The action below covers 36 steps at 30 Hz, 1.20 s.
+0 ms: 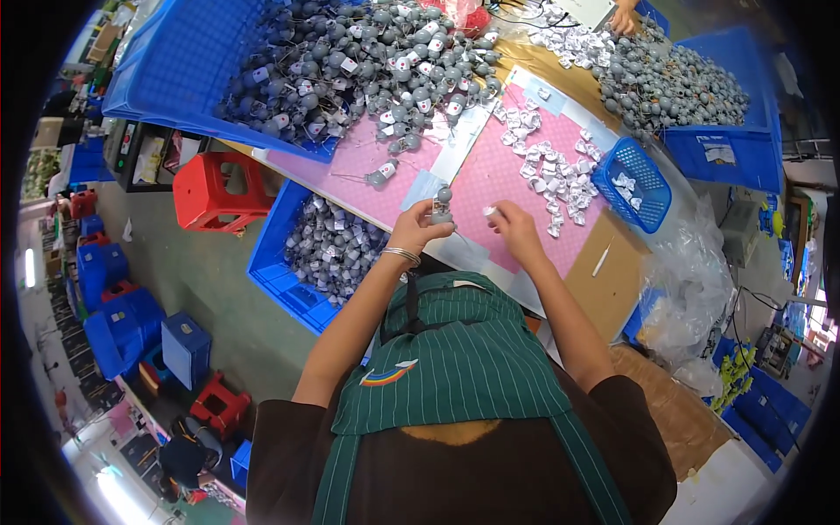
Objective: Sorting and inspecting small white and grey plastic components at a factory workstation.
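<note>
My left hand (418, 231) is closed around a small grey figure (443, 201) with round parts, held upright over the near edge of the pink mat (477, 179). Between the fingertips of my right hand (516, 229) is a small white piece (489, 211), a little to the right of the figure and apart from it. One more grey figure (382, 173) with thin wires lies on the mat to the left. Many loose white pieces (547, 175) are scattered on the right part of the mat.
A big pile of grey figures (376, 66) spills from a tilted blue crate (188, 74). At right stand a blue basket (632, 184) and a crate (726, 144) beside heaped grey balls (674, 87). Another person's hand (625, 17) reaches in. A pen (601, 261) lies on cardboard.
</note>
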Motion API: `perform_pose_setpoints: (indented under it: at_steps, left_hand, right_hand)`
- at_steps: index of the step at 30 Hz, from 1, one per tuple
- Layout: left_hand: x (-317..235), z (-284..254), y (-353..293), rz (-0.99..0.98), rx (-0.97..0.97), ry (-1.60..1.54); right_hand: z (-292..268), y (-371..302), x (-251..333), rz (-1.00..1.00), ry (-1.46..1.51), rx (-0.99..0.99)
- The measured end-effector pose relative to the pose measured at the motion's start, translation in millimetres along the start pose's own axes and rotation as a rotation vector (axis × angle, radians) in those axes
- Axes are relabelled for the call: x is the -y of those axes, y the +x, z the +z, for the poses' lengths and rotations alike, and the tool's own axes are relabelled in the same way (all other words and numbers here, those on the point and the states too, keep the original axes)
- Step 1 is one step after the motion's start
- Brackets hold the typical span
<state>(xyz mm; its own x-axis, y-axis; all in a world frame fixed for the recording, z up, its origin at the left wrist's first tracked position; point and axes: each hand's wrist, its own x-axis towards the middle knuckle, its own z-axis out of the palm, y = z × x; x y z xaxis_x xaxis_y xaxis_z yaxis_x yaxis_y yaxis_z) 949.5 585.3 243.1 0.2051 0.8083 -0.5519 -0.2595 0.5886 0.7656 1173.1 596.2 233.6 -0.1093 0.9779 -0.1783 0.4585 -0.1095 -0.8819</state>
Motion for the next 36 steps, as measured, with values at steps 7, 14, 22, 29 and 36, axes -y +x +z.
perform_pose_setpoints:
  at_steps: [7,14,22,29,36]
  left_hand:
    - [-15.9,9.9,-9.5,0.324,-0.098,0.583]
    - [-28.4,20.8,-25.4,0.446,-0.144,0.617]
    - [-38.2,23.3,-32.5,0.596,-0.160,0.794]
    - [-42.6,22.2,-32.9,0.630,-0.119,0.849]
    - [-38.0,23.2,-33.8,0.609,-0.138,0.924]
  right_hand:
    - [15.8,-5.9,69.4,-0.347,-0.112,0.038]
    - [31.0,-16.0,69.7,-0.209,0.258,-0.006]
    - [31.2,-15.6,75.4,0.032,0.489,0.015]
    - [31.3,-15.9,66.4,-0.131,0.404,-0.064]
    - [30.3,-17.0,67.7,-0.124,0.301,-0.068]
